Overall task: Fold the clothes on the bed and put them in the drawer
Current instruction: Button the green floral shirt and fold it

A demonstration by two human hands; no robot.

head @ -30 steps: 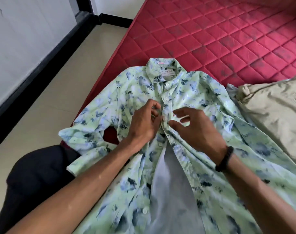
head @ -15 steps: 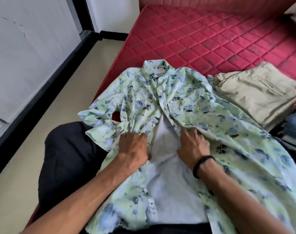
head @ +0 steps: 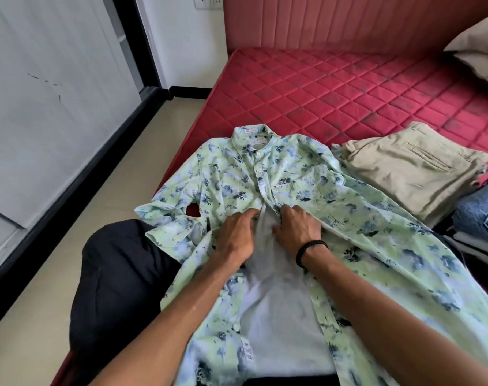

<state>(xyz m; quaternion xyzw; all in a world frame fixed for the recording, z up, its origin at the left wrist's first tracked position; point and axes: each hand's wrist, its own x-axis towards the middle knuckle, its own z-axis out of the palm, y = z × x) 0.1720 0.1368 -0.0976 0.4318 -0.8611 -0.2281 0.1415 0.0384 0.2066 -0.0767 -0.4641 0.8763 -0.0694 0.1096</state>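
A light green shirt with blue flowers (head: 307,188) lies face up on the red quilted mattress (head: 334,87), collar away from me. Its top is buttoned; below that it gapes open and shows the pale inside. My left hand (head: 236,235) pinches the left front edge at the gap. My right hand (head: 297,228), with a black band on the wrist, grips the right front edge beside it. The two hands nearly touch at mid-chest of the shirt.
Folded beige trousers (head: 412,168) lie to the right of the shirt, with blue jeans (head: 479,215) and other dark clothes at the right edge. A pillow (head: 479,48) lies at the far right. My dark-clad knee (head: 120,280) is at the bed's left edge, above the beige floor.
Both hands went down the shirt front from the upper chest, then came back up a little to the top of the gap. The view has tilted up, showing the headboard.
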